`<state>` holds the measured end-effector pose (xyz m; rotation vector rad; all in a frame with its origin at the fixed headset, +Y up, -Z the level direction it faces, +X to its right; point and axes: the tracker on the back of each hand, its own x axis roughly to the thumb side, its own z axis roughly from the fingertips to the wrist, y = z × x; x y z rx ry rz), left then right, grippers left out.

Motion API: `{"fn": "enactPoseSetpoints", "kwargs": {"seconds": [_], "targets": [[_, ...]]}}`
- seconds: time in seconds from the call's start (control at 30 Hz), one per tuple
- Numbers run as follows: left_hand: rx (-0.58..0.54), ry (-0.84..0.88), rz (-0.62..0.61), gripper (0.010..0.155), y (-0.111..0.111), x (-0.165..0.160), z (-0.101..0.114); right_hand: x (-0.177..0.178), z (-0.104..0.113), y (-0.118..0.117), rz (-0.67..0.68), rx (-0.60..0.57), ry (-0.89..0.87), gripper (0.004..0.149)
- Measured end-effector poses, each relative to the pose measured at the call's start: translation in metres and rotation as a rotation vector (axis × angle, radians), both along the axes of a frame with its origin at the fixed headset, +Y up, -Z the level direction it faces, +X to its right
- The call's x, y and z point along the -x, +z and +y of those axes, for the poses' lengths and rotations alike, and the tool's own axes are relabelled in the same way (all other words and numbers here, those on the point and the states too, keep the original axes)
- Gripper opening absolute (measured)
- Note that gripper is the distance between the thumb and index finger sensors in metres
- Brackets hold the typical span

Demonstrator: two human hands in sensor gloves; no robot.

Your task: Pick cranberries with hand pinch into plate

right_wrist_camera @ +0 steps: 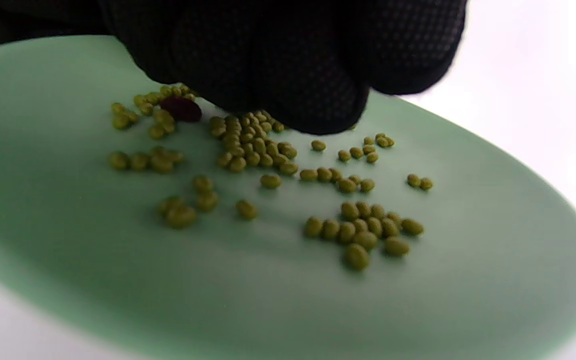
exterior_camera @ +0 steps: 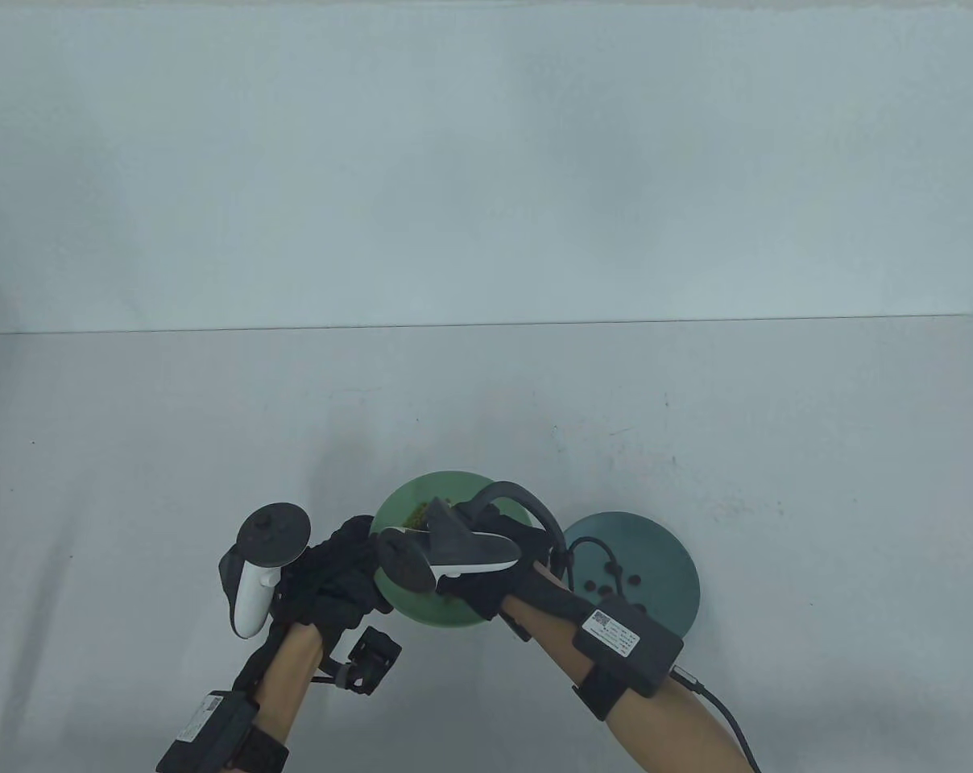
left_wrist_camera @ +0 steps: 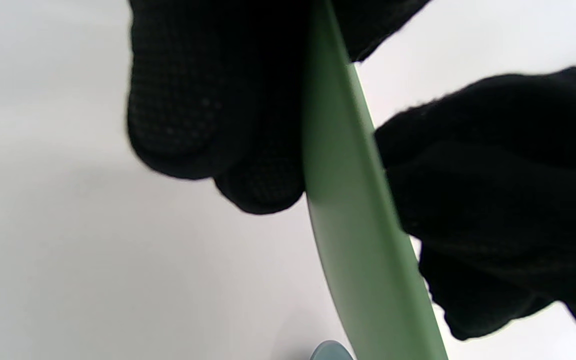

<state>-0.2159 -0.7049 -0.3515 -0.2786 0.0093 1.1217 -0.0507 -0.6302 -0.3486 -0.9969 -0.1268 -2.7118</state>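
A light green plate (exterior_camera: 438, 487) holds many small green beans (right_wrist_camera: 358, 230) and one dark red cranberry (right_wrist_camera: 181, 109). My left hand (exterior_camera: 366, 564) grips the plate's left rim (left_wrist_camera: 348, 210), fingers on one side and thumb on the other. My right hand (exterior_camera: 454, 564) hovers over the plate under its tracker. In the right wrist view its fingertips (right_wrist_camera: 293, 100) are bunched together and touch down among the beans, just right of the cranberry. Whether anything is pinched between them is hidden. A dark teal plate (exterior_camera: 656, 547) to the right holds several cranberries (exterior_camera: 615, 584).
The two plates sit side by side near the table's front edge. My right forearm, with a sensor box (exterior_camera: 627, 644) and cable, lies over the teal plate's near left side. A sliver of the teal plate (left_wrist_camera: 330, 351) shows in the left wrist view.
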Motion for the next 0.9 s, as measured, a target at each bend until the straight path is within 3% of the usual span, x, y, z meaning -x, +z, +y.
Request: {"fn": "enactPoseSetpoints", "kwargs": {"seconds": [0.53,0.9], "targets": [[0.001,0.037,0.009,0.052,0.0002,0.0011,-0.0001,0.0038,-0.0034,0.0059,0.018,-0.055,0.036,0.048],[0.003,0.036,0.0,0.052,0.0003,0.0012,-0.0008,0.0058,-0.0045,0.0042,0.023,-0.008,0.032,0.046]]}}
